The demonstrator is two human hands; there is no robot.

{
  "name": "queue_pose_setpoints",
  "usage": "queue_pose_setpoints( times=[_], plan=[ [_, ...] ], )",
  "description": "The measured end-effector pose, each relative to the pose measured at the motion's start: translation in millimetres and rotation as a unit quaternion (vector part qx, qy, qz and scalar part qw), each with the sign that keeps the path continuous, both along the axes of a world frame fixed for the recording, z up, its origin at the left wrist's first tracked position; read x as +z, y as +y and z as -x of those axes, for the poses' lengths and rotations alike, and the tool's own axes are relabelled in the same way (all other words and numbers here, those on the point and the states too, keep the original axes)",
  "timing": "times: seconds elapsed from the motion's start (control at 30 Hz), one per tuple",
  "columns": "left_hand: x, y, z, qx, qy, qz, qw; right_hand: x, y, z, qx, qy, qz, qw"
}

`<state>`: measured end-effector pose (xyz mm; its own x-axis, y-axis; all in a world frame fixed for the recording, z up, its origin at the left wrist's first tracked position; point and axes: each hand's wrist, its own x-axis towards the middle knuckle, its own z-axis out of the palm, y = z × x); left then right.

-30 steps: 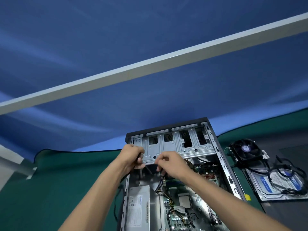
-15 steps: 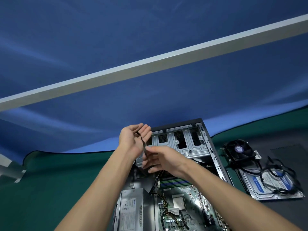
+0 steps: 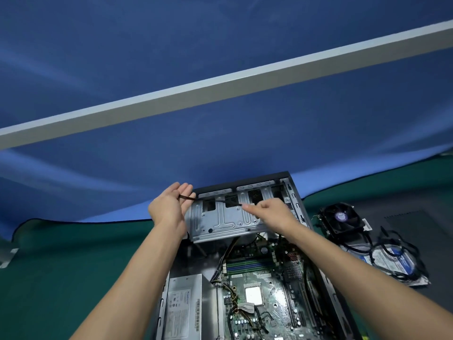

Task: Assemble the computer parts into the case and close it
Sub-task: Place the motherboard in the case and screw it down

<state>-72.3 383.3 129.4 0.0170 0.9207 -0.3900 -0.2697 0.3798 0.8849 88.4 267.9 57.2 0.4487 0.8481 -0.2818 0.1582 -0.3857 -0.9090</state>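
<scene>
Head view, open case (image 3: 245, 266) lying flat, left hand (image 3: 169, 209) fingers spread, right hand (image 3: 272, 212) pinching black strap (image 3: 230, 203).

A thin black cable (image 3: 210, 199) is stretched taut between the two hands, above the silver drive cage (image 3: 220, 219) of the open case (image 3: 289, 182). Below the grip lie the green motherboard (image 3: 259, 285) and grey power supply (image 3: 182, 307) (label up). Right of it lie a cooler fan (image 3: 339, 217) and hard drive (image 3: 392, 263).

A staged workbench: a green-covered surface (image 3: 61, 278), a blue cloth backdrop (image 3: 220, 45), an opened computer case (image 3: 245, 217) and loose parts.
</scene>
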Motion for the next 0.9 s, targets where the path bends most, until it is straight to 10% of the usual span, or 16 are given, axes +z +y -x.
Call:
queue_pose_setpoints(
  times=[0.1, 0.3, 0.53, 0.73, 0.9],
  plan=[
    [-5, 6, 9, 0.037, 0.028, -0.02, 0.999, -5, -9, -17, -0.037, -0.065, 0.018, 0.997],
    [-17, 5, 21, -0.012, 0.066, -0.048, 0.997, 4, -30, -41, -0.034, 0.088, 0.059, 0.994],
    [-16, -43, -11, -0.365, 0.203, -0.092, 0.904, 22, -15, -33, -0.062, 0.5, 0.006, 0.864],
    [-20, -75, -38, -0.553, 0.263, -0.11, 0.783, 31, -9, -24, -0.064, 0.376, 0.045, 0.923],
    [-19, -86, -51, -0.542, 0.172, -0.06, 0.821, 29, -11, -19, -0.067, 0.289, 0.046, 0.954]
  ],
)
